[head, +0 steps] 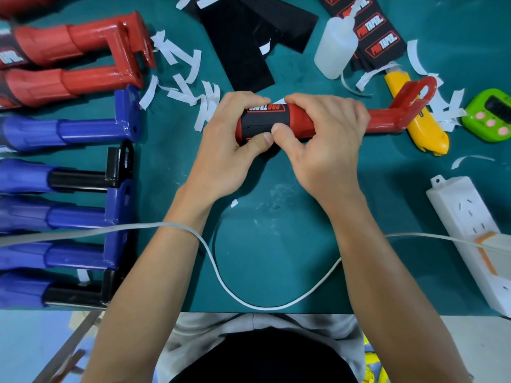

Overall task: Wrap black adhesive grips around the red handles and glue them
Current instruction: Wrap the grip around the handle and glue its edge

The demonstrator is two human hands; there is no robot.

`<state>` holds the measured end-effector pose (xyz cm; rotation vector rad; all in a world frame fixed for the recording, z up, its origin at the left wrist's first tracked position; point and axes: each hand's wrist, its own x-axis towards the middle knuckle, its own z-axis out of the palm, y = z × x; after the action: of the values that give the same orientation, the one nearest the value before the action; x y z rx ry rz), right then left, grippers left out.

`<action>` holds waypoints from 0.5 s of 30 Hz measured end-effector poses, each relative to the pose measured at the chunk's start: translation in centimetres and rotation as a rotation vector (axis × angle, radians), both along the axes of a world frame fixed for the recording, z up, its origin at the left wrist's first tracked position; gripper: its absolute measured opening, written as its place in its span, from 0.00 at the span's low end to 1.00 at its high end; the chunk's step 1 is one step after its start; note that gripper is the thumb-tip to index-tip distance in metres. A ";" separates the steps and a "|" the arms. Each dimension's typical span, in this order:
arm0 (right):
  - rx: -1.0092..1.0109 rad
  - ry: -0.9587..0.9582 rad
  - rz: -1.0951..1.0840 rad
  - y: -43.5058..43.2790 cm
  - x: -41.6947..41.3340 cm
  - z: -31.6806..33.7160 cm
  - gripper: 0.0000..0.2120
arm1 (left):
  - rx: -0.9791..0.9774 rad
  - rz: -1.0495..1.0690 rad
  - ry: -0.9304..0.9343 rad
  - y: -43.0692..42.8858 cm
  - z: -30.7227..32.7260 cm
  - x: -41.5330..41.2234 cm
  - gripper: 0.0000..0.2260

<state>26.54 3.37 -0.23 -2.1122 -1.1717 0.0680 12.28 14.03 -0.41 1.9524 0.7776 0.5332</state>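
Observation:
A red handle (387, 120) lies crosswise above the middle of the green mat, its bracket end pointing right. A black adhesive grip (262, 121) with a red and white logo is wrapped round its left end. My left hand (229, 145) curls round that wrapped end, thumb pressing the grip's lower edge. My right hand (326, 142) grips the handle just to the right, thumb tip on the grip's seam. A clear glue bottle (336, 45) stands at the back right beside a stack of logo grips (376, 37).
Red handles (77, 51) and several blue and black ones (69, 128) lie in a row on the left. Black sheets (249, 42) and white backing strips (188, 78) litter the back. A yellow knife (425, 134), green timer (492, 114), power strip (470, 233) and white cable (221, 275) lie nearby.

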 end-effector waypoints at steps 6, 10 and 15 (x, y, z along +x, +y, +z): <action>-0.011 0.038 0.101 -0.7 0.7 0.3 0.17 | 0.007 -0.002 -0.005 0.1 -0.2 -0.2 0.19; -0.057 0.020 0.124 -0.9 0.6 0.5 0.20 | 0.018 0.000 -0.002 0.2 -0.2 -0.3 0.19; -0.056 0.005 0.111 -0.7 0.6 0.4 0.19 | 0.004 -0.001 -0.002 0.4 0.1 -0.4 0.18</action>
<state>27.16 2.63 0.13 -2.0923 -1.2973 0.1585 11.91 14.44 -0.35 1.9553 0.7747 0.5369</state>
